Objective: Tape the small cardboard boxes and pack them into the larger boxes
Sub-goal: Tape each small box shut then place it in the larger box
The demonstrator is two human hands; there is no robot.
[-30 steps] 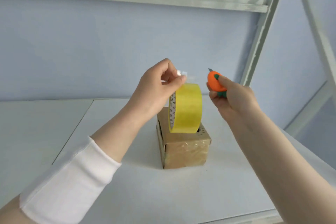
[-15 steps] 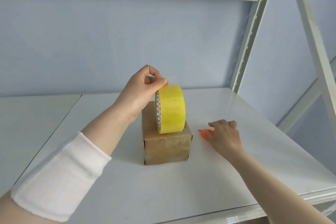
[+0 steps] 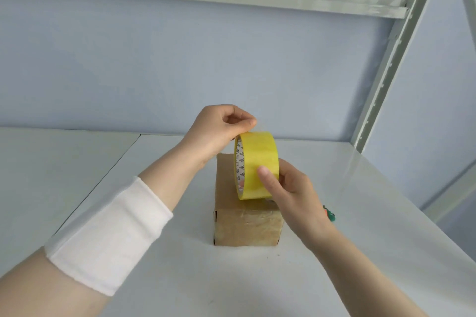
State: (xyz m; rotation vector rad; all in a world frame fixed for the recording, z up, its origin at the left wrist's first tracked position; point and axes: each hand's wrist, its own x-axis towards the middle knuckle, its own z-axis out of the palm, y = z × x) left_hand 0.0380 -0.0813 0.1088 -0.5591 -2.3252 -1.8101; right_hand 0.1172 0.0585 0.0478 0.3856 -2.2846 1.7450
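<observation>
The box (image 3: pixel 246 226) sits mid-surface (image 3: pixel 373 226), near face taped, the roll (image 3: pixel 255 159) on edge atop it. The left grip (image 3: pixel 216 134) pinches the roll's upper rim; the right grip (image 3: pixel 293 190) clasps its near side, thumb on the face. Taping looks in hand: next, pull a strip free and press it flat.

A small cardboard box (image 3: pixel 247 226) sits on the white worktop (image 3: pixel 180 278). A yellow tape roll (image 3: pixel 257 165) stands on edge over its top. The left grip (image 3: pixel 219 134) pinches the roll's top edge. The right grip (image 3: pixel 291 188) holds its near side, thumb on the tape. A cutter (image 3: pixel 329 213) shows beside the right wrist.
</observation>
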